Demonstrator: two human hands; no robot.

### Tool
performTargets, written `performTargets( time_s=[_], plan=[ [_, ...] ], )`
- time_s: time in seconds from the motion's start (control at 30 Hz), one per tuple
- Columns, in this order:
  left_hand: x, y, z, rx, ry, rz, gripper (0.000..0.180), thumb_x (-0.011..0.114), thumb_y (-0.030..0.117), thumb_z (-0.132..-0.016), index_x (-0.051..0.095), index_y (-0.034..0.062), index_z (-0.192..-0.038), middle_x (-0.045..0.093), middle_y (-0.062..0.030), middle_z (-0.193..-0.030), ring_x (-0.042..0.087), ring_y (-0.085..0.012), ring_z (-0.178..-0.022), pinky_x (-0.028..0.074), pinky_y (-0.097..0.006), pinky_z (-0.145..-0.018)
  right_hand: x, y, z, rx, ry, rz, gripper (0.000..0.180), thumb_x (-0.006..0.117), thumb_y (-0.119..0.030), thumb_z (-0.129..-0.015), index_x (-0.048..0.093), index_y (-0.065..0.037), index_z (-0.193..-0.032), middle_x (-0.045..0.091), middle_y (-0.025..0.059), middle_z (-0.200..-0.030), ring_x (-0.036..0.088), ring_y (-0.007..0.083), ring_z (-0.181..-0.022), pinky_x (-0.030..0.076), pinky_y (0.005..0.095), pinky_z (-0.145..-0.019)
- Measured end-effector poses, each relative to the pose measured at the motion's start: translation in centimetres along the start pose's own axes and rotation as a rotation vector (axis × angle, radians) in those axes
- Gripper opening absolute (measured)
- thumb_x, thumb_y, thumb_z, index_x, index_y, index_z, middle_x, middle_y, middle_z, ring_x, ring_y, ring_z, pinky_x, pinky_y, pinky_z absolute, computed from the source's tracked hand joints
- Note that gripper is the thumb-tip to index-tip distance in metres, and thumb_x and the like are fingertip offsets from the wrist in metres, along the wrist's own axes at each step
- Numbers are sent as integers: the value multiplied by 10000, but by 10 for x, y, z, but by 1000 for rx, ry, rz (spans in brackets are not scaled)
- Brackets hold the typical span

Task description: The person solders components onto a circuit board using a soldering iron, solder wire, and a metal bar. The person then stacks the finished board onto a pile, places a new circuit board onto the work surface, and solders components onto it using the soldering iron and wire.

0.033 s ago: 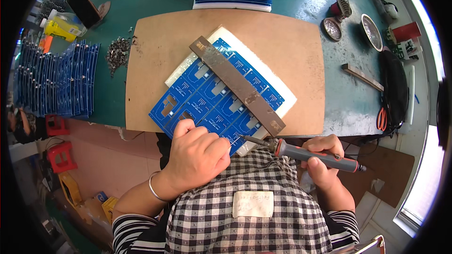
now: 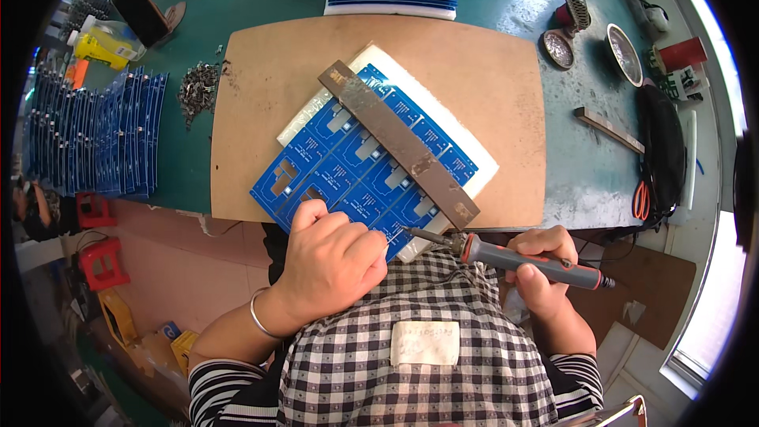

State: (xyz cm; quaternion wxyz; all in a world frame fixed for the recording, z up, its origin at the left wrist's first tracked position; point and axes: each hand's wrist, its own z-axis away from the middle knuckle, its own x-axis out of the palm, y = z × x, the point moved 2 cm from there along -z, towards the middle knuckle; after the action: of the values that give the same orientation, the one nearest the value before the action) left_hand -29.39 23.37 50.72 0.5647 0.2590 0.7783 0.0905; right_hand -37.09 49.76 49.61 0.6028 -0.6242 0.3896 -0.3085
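The left hand (image 2: 332,257) presses curled fingers on the thin, stiff blue circuit panel (image 2: 356,174), probably fragile, while the right hand (image 2: 541,269) grips the soldering iron (image 2: 522,257) by its handle.

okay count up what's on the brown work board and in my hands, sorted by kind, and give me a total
Blue circuit-board panel: 1
White pad under it: 1
Metal bar across it: 1
Soldering iron, in the right hand: 1
Total: 4
The left hand rests on the panel's near edge.

Metal bar (image 2: 399,145) across circuit panel (image 2: 348,170) — on board (image 2: 490,95), centre of table (image 2: 261,0).
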Motion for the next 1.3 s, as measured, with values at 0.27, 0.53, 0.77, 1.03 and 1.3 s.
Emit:
performTargets(
  time_s=[0.27,0.53,0.77,1.03,1.3],
  plan=[
    [0,-3,-3,-7,-4,-25,191,647,69,-670,467,129,-655,438,3,-580,444,-181,-558,331,-349,-671,2,-1,-5,1,-15,23,347,702,-278,-855,461,-41,-935,565,92,-714,536,120,-550,525,307,-650],
    [1,-7,-6,-8,0,-20,156,664,55,-670,524,121,-687,452,4,-576,453,-181,-561,327,-353,-680,3,-2,-9,23,13,-53,292,734,-202,-809,527,-7,-880,604,98,-756,557,144,-625,453,284,-582],
    [-16,-14,-4,19,85,-103,169,739,145,-712,673,151,-868,437,52,-585,462,-133,-576,315,-350,-738,7,-5,-11,-32,21,34,373,709,-305,-851,463,-41,-940,555,81,-703,525,122,-541,511,307,-659],
    [-10,-17,15,-105,89,32,137,716,105,-734,606,122,-813,495,21,-640,486,-172,-624,314,-355,-763,11,0,-7,-68,39,10,309,728,-212,-824,514,-11,-919,623,112,-748,587,163,-632,472,296,-594],
    [-10,-16,9,-65,81,-5,170,712,90,-716,548,131,-727,487,17,-618,463,-171,-603,316,-358,-718,17,-3,-11,-3,12,3,302,736,-201,-808,532,-8,-918,642,121,-748,608,170,-628,489,291,-594]
  ],
)
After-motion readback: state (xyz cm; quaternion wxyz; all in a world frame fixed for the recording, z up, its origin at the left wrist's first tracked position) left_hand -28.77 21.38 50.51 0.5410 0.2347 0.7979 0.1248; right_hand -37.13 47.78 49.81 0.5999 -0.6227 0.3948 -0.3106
